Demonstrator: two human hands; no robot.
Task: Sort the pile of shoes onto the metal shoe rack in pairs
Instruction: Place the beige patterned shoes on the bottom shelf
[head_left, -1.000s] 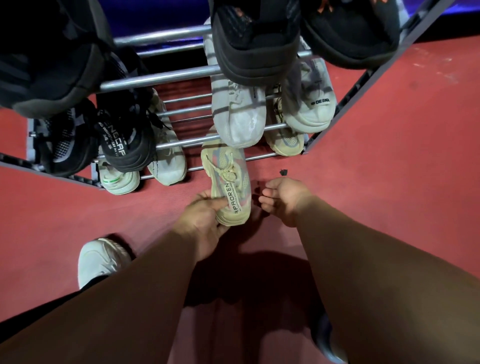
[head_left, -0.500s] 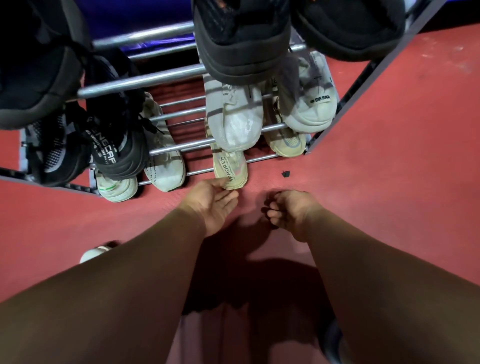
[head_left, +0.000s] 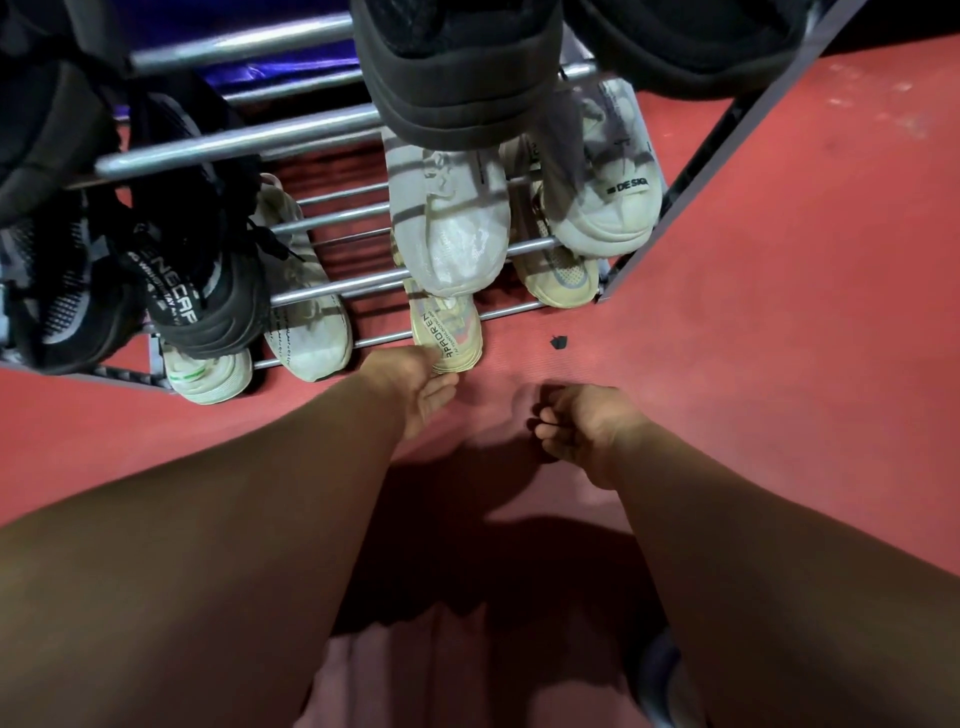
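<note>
The metal shoe rack fills the top of the view, its bars holding several shoes. A cream-yellow sneaker lies on the bottom bars, heel toward me, partly under a white sneaker. Its cream mate sits to the right on the same level. My left hand touches the heel of the cream-yellow sneaker with straight fingers. My right hand hovers over the red floor with loosely curled fingers, holding nothing.
Black sneakers and white ones fill the rack's left side; dark shoes sit on the upper tier. A small black scrap lies on the red floor. A shoe edge shows at the bottom.
The cream-yellow sneaker slid from the floor onto the bottom bars, pushed by my left hand, which let go its grip. The white shoe at lower left left the view.
</note>
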